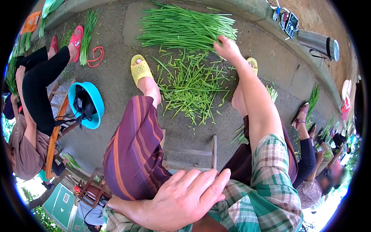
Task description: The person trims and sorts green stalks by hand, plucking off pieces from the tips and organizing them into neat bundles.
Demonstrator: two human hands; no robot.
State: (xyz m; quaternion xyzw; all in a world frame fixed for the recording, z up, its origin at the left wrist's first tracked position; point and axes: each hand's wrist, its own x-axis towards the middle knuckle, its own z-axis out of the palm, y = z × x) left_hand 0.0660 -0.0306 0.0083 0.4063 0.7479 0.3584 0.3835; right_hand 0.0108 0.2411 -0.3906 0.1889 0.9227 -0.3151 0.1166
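Note:
A broad pile of long, thin green stalks point(185, 27), like garlic chives or scapes, lies on the ground in front of me. My right hand point(227, 49) reaches to its lower right edge, fingers pinched on stalks there; how many is hidden. My left hand point(189, 195) rests near my lap, fingers stretched out and holding nothing. Between my yellow slippers point(141, 71) lie many short cut green pieces point(193, 87), scattered just below the pile.
At left, a person in black trousers point(38, 85) sits near a turquoise basin point(96, 106) holding dark items. A red cord point(99, 58) and a stalk bundle point(89, 34) lie nearby. A steel flask point(315, 42) lies by the curb point(309, 65). Other people sit at right.

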